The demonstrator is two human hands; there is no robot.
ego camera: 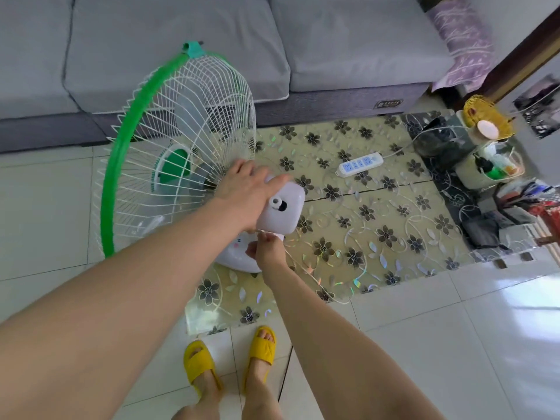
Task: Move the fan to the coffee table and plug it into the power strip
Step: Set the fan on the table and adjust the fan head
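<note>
On the bench's (pixel 378 268) left end stands the fan (pixel 181 131), left hand (pixel 242 192) clasping it, right hand (pixel 266 253) pinching its cord (pixel 312 280), power strip (pixel 360 164) sockets seemingly empty.

fan base (pixel 231 257) partly behind right hand (pixel 268 251)

Your left hand (pixel 245 195) grips the fan (pixel 181 131) by its motor housing on the desk (pixel 378 207); your right hand (pixel 266 251) pinches its cord (pixel 316 281), with the power strip (pixel 360 164) well apart.
</note>
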